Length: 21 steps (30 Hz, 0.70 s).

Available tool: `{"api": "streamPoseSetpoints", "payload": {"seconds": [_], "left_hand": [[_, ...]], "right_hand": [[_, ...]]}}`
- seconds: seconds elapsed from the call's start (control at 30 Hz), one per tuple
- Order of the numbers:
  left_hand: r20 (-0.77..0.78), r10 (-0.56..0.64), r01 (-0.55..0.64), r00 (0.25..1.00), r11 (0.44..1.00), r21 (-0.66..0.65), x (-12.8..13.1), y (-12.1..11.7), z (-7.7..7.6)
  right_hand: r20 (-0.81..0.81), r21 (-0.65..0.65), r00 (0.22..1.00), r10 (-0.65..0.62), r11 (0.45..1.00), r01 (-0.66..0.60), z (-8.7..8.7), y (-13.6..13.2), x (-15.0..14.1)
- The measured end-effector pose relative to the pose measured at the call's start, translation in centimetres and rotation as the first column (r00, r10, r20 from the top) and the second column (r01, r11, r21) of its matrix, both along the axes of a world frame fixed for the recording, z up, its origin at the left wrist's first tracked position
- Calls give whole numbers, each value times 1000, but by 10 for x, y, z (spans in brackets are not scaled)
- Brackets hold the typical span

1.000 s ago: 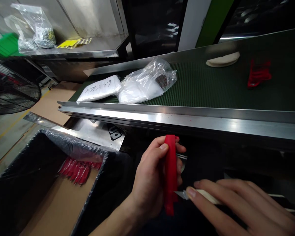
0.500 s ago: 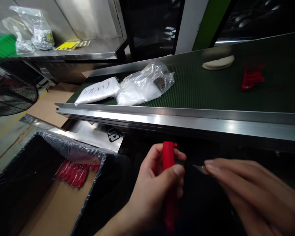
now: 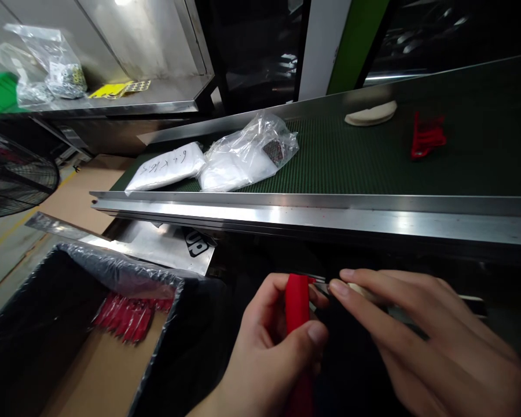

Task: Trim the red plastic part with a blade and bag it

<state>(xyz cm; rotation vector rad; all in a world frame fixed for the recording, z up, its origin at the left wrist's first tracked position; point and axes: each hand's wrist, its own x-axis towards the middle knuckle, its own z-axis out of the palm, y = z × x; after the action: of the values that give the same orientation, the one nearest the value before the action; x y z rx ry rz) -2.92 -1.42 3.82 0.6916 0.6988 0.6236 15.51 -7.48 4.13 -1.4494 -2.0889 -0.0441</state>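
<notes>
The red plastic part [image 3: 298,301] stands nearly upright in the left hand [image 3: 271,347], thumb pressed across it. The right hand [image 3: 421,336], fingers stretched leftward, pinches a craft knife [image 3: 360,291], blade at the part's upper edge. Beyond them runs the green conveyor belt [image 3: 330,165].

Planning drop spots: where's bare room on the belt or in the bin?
Belt: between clear bag and red part, below the cream piece. Bin: brown floor beside the red bundle. Crowded: belt's left end, with bag and white packet.

The long red piece [image 3: 297,302] has the knife [image 3: 360,290] at one end.
</notes>
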Motion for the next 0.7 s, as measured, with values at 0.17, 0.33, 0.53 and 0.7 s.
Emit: {"api": "streamPoseSetpoints", "payload": {"seconds": [0.17, 0.33, 0.53, 0.7], "left_hand": [[-58, 0, 3, 998, 999, 49, 0, 0, 0], [15, -51, 51, 999, 999, -2, 0, -4, -4], [195, -22, 34, 981, 998, -60, 0, -5, -11], [348, -42, 103, 937, 982, -158, 0, -4, -15]], "right_hand": [[-23, -5, 999, -48, 999, 48, -3, -4, -4], [-34, 71, 991, -129, 989, 132, -9, -1, 1], [-99, 82, 995, -26, 996, 34, -9, -2, 9], [-151, 46, 988, -14, 999, 21, -10, -9, -4]]}}
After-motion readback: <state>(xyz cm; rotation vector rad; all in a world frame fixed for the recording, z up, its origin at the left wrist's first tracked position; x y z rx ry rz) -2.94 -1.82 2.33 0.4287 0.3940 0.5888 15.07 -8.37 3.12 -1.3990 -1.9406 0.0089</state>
